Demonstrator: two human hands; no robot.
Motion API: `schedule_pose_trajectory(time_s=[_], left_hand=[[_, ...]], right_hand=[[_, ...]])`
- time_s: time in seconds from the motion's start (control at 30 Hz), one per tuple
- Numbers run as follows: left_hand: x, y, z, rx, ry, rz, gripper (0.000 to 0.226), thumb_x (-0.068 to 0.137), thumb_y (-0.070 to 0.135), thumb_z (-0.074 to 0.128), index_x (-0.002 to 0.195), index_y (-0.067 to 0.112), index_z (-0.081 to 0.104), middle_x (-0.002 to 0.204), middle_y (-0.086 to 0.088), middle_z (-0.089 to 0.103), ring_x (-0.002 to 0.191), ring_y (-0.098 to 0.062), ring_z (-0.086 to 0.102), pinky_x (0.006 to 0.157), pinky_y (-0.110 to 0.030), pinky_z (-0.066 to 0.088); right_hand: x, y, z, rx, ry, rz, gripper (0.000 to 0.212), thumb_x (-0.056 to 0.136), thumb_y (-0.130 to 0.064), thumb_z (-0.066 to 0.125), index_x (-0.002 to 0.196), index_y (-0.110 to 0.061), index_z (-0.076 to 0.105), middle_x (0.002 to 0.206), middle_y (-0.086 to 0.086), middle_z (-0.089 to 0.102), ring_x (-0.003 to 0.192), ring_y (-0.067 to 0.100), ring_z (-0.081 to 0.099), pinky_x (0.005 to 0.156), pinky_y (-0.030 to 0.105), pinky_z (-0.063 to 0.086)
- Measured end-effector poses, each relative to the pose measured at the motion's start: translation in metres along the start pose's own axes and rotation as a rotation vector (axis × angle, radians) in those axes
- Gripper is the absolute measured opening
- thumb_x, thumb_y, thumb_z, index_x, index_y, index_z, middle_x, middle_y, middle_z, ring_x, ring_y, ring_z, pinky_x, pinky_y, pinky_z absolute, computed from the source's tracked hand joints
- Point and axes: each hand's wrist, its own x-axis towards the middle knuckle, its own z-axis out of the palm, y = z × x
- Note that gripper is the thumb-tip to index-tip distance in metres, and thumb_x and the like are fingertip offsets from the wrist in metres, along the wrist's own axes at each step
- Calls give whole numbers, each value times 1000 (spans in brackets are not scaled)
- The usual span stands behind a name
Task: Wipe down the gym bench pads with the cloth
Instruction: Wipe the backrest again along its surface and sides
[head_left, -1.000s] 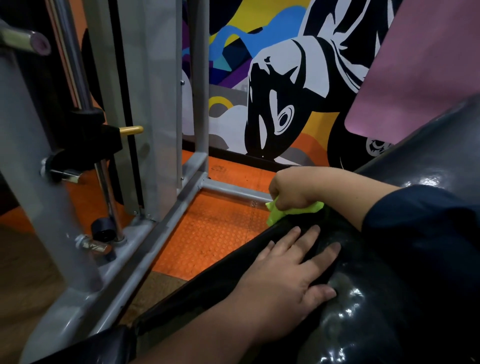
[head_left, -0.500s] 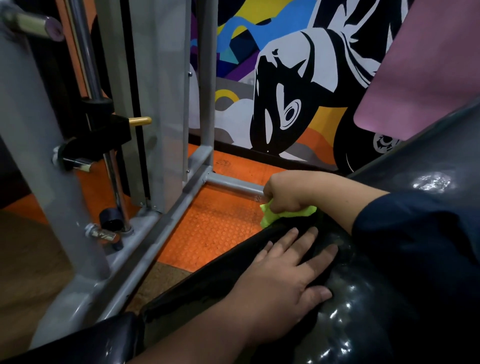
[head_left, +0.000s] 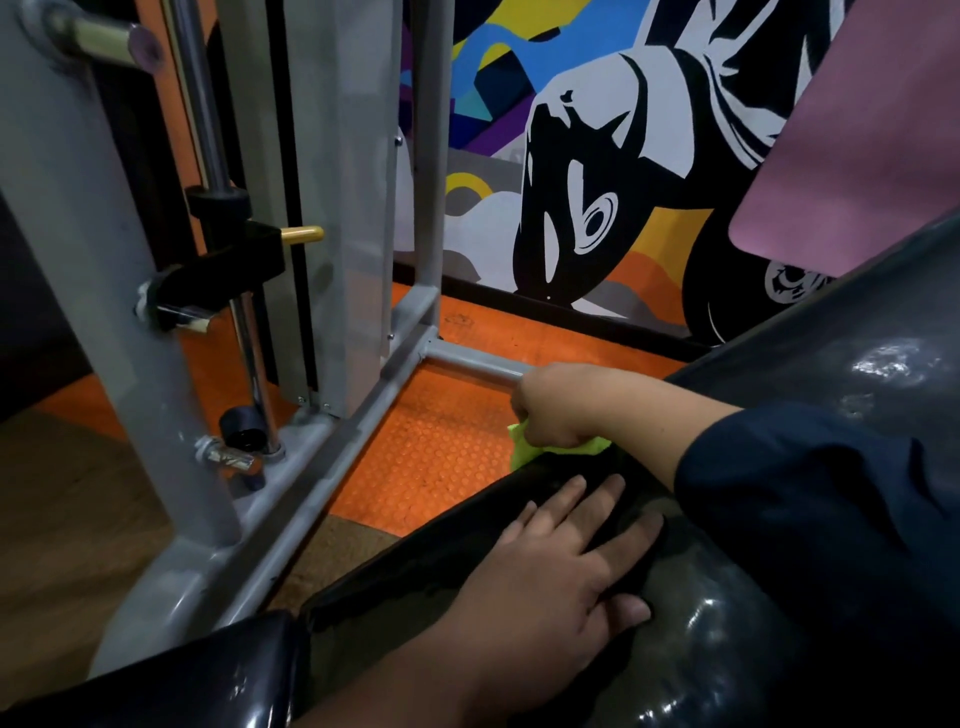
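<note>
A glossy black bench pad (head_left: 727, 639) fills the lower right of the head view, tilted up toward the right. My right hand (head_left: 556, 405) grips a bright yellow-green cloth (head_left: 524, 449) and holds it against the pad's far left edge. Only the cloth's corners show under the fist. My left hand (head_left: 566, 561) lies flat on the pad just below, fingers spread and straight. A second black pad (head_left: 208, 675) sits at the bottom left, separated by a narrow gap.
A grey steel machine frame (head_left: 322, 483) with a chrome guide rod (head_left: 223, 218) and a brass pin (head_left: 304, 235) stands to the left. Orange studded floor mat (head_left: 441, 457) lies beyond the pad. A painted mural wall (head_left: 597, 182) and a pink panel (head_left: 857, 156) rise behind.
My right hand with the cloth has slid a little to the left along the pad's edge. My left hand stays flat in the same place on the pad.
</note>
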Motion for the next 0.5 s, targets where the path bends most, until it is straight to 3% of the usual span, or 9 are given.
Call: schedule_pose_trajectory(time_s=[0.13, 0.37, 0.5], left_hand=[[-4, -4, 2, -8, -7, -8, 61, 100, 54, 37, 150, 55, 1, 162, 20, -17, 147, -6, -24, 121, -42, -3], [-11, -9, 6, -12, 4, -9, 61, 100, 54, 38, 151, 53, 5, 163, 19, -15, 148, -8, -22, 121, -42, -3], [-14, -11, 7, -6, 4, -10, 60, 100, 54, 37, 151, 52, 5, 163, 18, -15, 149, -10, -19, 121, -43, -2]], right_hand=[[1, -6, 4, 21, -9, -21, 26, 92, -22, 56, 115, -21, 67, 101, 3, 66, 88, 25, 64, 76, 36, 57], [5, -14, 8, 44, -5, -43, 33, 94, -26, 55, 125, -21, 64, 104, 2, 60, 92, 25, 59, 75, 33, 50], [12, -23, 9, 21, -16, -22, 31, 92, -20, 56, 121, -18, 66, 110, 6, 66, 96, 27, 64, 77, 34, 55]])
